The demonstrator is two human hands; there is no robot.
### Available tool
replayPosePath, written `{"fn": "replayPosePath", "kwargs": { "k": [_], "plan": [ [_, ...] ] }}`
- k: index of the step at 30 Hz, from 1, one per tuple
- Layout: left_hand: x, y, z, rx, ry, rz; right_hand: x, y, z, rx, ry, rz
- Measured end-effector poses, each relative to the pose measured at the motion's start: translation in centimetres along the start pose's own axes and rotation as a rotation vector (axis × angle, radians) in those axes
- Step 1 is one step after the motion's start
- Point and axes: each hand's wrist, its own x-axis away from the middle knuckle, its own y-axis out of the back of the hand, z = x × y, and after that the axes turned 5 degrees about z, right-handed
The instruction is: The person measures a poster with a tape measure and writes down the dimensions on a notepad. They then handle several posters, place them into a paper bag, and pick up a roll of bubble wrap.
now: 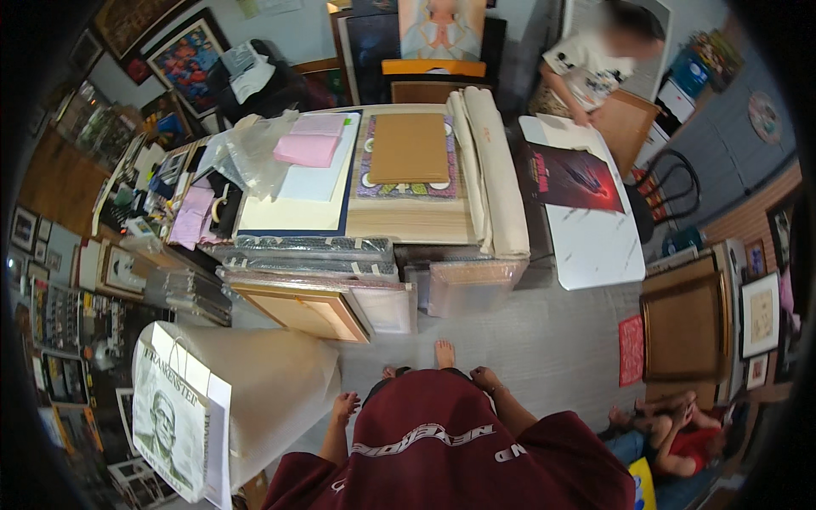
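My left hand (346, 406) hangs beside my body, its fingers loosely apart with nothing in them. The thing closest to it is a big pale wrapped roll (280, 374). At my other side, my right hand (486, 380) hangs with its fingers curled in, and no object shows in it. Both hands are apart from the worktable (408, 225) in front of me. On that table lie a brown board (410, 149) on a purple patterned piece, pink papers (310, 140) on white sheets, and rolled cream canvas (493, 170).
Wrapped frames (382, 306) lean against the table's near side. A black-and-white portrait print (170, 425) stands left. At right, a person (595, 68) stands by a white side table (595, 246) bearing a dark red poster (574, 178). Another person (688, 433) sits low right, near leaning frames (684, 327).
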Motion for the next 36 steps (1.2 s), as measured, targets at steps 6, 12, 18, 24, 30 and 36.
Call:
{"fn": "replayPosePath", "kwargs": {
  "k": [6, 12, 18, 24, 30, 36],
  "plan": [
    [0.7, -6.0, -0.4, -0.135, -0.068, -0.076, -0.8, 7.4, -1.1, -0.938, -0.504, 0.03],
    [4.5, -10.5, -1.7, -0.321, -0.15, -0.265, -3.0, 9.9, -8.1, -0.849, -0.42, 0.108],
    [7.0, -11.6, 1.0, -0.159, 0.019, -0.311, -5.9, 13.7, -9.4, -0.771, -0.39, 0.174],
    [7.8, -14.1, 3.9, -0.126, 0.028, -0.401, -9.5, 15.8, -7.1, -0.742, -0.371, 0.27],
    [8.6, -15.8, 5.3, 0.023, 0.059, -0.489, -11.5, 16.2, -4.1, -0.597, -0.301, 0.435],
    [9.1, -16.8, 6.8, 0.136, 0.128, -0.59, -13.9, 17.8, -1.4, -0.459, -0.253, 0.505]
  ]
}}
